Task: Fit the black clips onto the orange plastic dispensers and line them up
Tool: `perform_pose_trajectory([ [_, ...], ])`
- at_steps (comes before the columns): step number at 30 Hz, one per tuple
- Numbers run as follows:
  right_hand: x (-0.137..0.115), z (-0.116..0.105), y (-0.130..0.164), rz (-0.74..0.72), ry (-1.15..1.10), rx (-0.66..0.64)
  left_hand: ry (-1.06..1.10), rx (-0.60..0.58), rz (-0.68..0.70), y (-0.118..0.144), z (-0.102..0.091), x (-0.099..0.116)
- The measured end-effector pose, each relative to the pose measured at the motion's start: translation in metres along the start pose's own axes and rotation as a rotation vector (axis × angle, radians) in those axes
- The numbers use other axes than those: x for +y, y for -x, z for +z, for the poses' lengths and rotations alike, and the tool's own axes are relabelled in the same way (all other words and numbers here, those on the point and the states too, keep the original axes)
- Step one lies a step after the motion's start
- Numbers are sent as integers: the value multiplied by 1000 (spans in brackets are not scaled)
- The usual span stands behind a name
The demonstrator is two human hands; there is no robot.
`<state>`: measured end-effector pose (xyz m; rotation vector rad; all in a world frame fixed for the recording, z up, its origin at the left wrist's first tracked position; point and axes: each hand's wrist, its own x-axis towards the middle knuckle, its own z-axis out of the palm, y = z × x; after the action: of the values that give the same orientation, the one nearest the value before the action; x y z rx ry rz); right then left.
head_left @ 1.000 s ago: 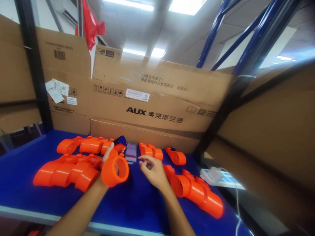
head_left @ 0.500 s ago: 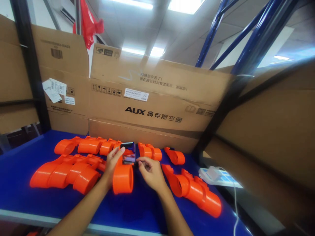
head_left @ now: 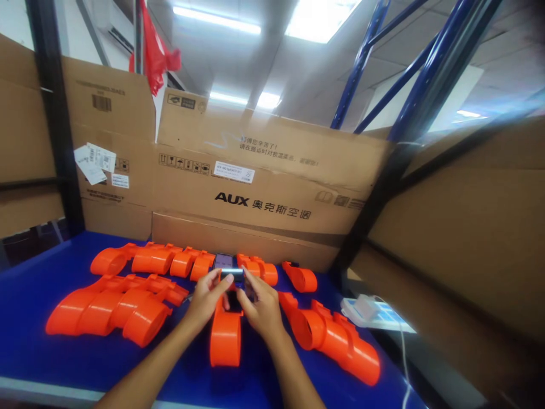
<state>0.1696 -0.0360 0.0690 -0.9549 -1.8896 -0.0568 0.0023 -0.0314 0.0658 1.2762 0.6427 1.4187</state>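
Note:
Both hands are closed on one orange plastic piece (head_left: 226, 339), which has a wide ring at its lower end and an arm leading up from it. A small dark device (head_left: 232, 274) with a shiny top edge sits at the arm's upper end. My left hand (head_left: 208, 298) grips the left side, its thumb against the device. From the right, my right hand (head_left: 261, 304) closes around the same upper end, fingers near the device's right edge. The fingers partly hide how device and orange piece meet. Just behind them lies a flat phone-like screen (head_left: 223, 261).
Rows of similar orange pieces lie on the blue tabletop, at the left (head_left: 102, 309), back left (head_left: 151, 258) and right (head_left: 340, 341). A cardboard sheet (head_left: 264, 187) stands along the back. At the right is a white power strip (head_left: 378, 314) with a plug and cable.
The orange piece has come down and slightly right, nearer to me. My right hand has moved up against the device, which now tilts edge-on, uncovering the screen behind.

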Motion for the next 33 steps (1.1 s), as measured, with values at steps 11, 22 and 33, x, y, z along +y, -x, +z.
perform_pose_trajectory([
  [11, 2, 3, 2, -117, 66, -116, 0, 49, -78, -2, -6, -5],
  [22, 0, -2, -3, -73, 43, -149, 114, 83, -101, -4, -3, -6],
  [33, -4, -8, -5, -218, 181, -136, 253, 165, -205, -5, -2, -5],
])
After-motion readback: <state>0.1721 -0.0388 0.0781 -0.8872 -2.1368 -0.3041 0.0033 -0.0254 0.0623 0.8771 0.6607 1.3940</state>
